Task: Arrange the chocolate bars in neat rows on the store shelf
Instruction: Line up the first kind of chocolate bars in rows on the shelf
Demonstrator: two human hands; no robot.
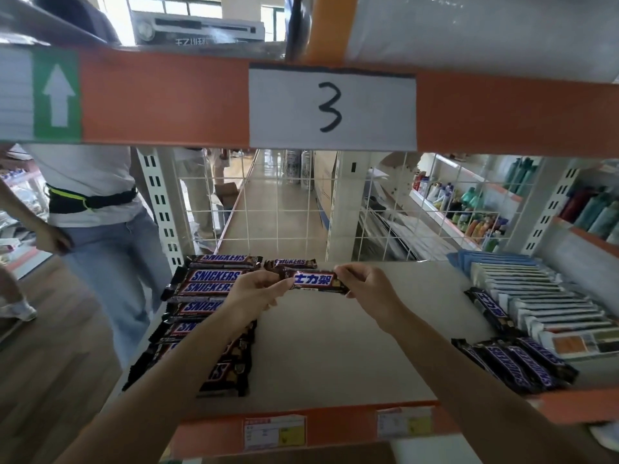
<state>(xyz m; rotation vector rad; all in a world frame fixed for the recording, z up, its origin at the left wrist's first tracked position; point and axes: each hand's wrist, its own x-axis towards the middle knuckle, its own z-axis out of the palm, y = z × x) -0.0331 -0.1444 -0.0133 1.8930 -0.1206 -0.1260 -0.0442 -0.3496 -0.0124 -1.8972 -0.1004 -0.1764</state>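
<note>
Head view, largest first: store shelf [335,346] fills the lower frame, pale board with an orange front edge [217,433] carrying two price tags [274,432]. Overhead beam [160,98] is orange, with a white paper label [331,108] marked "3" at 12 o'clock and a green arrow sticker [57,95] at 10 o'clock. Wire mesh back panel [278,202] stands behind the board. A bystander [97,209] in white top and jeans stands at 9 o'clock.

Column of chocolate bars [201,313] lies along the shelf's left side at 8 o'clock, roughly seven visible, partly hidden under the left forearm, so count uncertain. One more bar [290,262] lies at the back, just beside the column's top. Row of flat boxes [542,296] stands at 3 o'clock. Loose pile of bars [516,363] at 4 o'clock, about five, with one further bar [490,309] lying against the boxes.

Held bar [315,281], one, hovers horizontally above the shelf's back centre. Left hand [254,293] pinches its left end, fingers curled. Right hand [365,286] pinches its right end, fingers curled too.
</note>
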